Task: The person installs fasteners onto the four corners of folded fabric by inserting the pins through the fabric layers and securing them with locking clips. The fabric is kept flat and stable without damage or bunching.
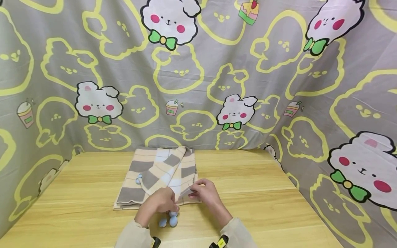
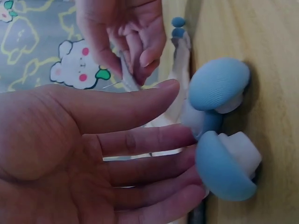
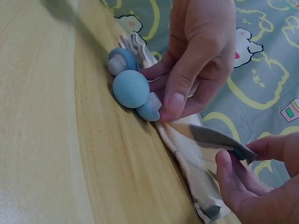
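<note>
Then both hands were at the near edge of a striped blanket [image 1: 158, 175] that lay folded on the wooden table [image 1: 248, 193]. The right hand [image 1: 207, 193] pinched one corner of the blanket between the thumb and the first fingers and lifted it a little from the table; in the right wrist view this grey corner stood up between the fingertips [image 3: 229, 161]. The left hand [image 1: 161, 201] was just beside it, a bit lower. Its fingers [image 2: 140, 140] were stretched out, close together, and their tips touched the blue pompoms [image 1: 169, 220] at the blanket's edge. It was not gripping them; the thumb also lay against one. Three of these round blue pompoms lay on the table in front of the blanket, close together. More small blue pompoms [image 1: 138, 179] showed at the left side of the blanket, farther back. The top layer of the blanket was turned over slantwise, so the grey and cream stripes crossed each other. Behind the table and on both sides hung a grey cloth [image 1: 279, 86] printed with white cartoon animals.
</note>
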Available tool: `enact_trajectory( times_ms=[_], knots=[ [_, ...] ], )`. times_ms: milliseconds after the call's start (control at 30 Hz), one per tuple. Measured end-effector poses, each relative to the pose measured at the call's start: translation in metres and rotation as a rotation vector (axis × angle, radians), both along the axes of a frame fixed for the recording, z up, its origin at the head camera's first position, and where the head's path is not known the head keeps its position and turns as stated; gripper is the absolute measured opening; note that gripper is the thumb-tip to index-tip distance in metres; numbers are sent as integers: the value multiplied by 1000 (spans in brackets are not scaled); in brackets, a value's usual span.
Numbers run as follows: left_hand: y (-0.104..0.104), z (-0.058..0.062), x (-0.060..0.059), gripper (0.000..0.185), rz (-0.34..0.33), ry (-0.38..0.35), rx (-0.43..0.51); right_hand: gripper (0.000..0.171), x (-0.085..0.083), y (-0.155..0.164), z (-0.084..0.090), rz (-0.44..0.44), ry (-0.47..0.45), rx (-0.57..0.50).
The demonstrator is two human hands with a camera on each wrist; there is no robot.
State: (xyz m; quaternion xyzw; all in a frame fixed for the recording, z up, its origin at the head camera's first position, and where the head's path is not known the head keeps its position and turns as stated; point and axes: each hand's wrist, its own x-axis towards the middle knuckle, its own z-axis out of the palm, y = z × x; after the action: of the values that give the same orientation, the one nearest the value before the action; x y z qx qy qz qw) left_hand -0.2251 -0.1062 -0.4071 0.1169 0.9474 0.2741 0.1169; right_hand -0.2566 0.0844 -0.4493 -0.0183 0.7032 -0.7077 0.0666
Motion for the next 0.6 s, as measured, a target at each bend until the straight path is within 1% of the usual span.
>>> enact_trajectory(
  times_ms=[100,300,600],
  knots=[
    [1,0,2,28,4,-34,-3,22,1,0,0,14,17,26],
    [1,-2,2,28,10,-87,30,20,-2,-1,-2,11,17,40],
    [0,-6,0,28,-13,-79,69,16,-3,-2,-3,7,5,40]
  ],
)
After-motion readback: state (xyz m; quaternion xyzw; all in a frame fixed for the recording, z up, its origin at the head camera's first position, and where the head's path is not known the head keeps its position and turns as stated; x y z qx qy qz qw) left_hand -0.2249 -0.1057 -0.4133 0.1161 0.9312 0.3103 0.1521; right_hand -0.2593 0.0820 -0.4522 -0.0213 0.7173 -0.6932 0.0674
